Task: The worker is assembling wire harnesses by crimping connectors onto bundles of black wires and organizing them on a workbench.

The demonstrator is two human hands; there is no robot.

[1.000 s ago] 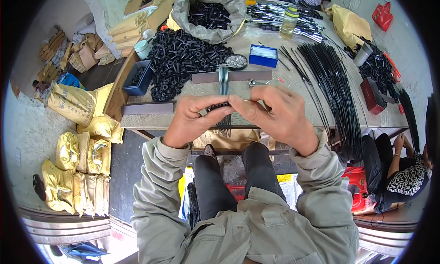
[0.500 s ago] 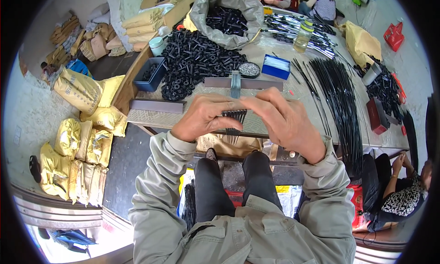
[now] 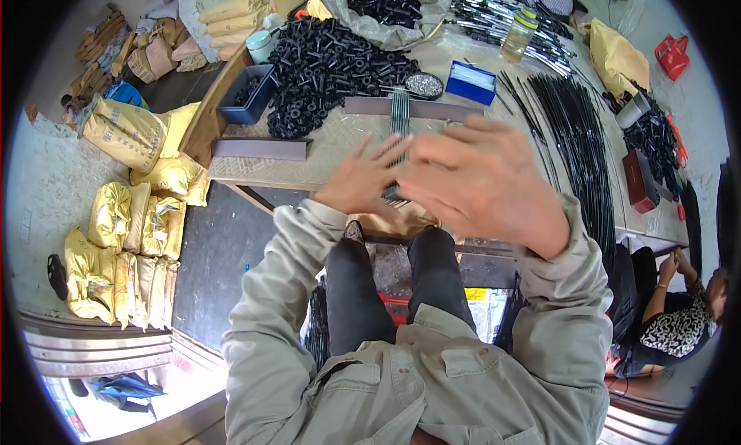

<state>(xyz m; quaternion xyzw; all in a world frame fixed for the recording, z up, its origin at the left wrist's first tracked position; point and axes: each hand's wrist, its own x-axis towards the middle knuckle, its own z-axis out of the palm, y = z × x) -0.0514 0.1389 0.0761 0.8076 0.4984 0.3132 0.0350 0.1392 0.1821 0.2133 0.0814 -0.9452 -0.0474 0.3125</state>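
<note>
Several thin metal rods [image 3: 399, 115] lie side by side across a long grey bar [image 3: 448, 110] at the table's near side. Their near ends reach past the edge and are partly covered by my hands. My left hand [image 3: 361, 179] is beside the rods on the left, its fingers stretched out and spread. Over the near right of the rods, my right hand [image 3: 482, 182] is raised with bent fingers. Motion smears it, and I cannot make out whether anything is between its fingertips. A small round dish [image 3: 424, 85] of tiny silvery pieces stands just beyond the bar.
A heap of black bolt-like parts [image 3: 328, 63] spreads at the left, beside a blue-grey bin [image 3: 247, 98]. At the right are a blue box [image 3: 472, 83] and a sheaf of long black rods [image 3: 575, 136]. A bottle [image 3: 519, 36] stands farther back. A person [image 3: 679, 314] sits at the right.
My left hand has let go of the rods' near ends and spread its fingers. My right hand has shifted toward me and blurred. The view has tilted slightly downward.
</note>
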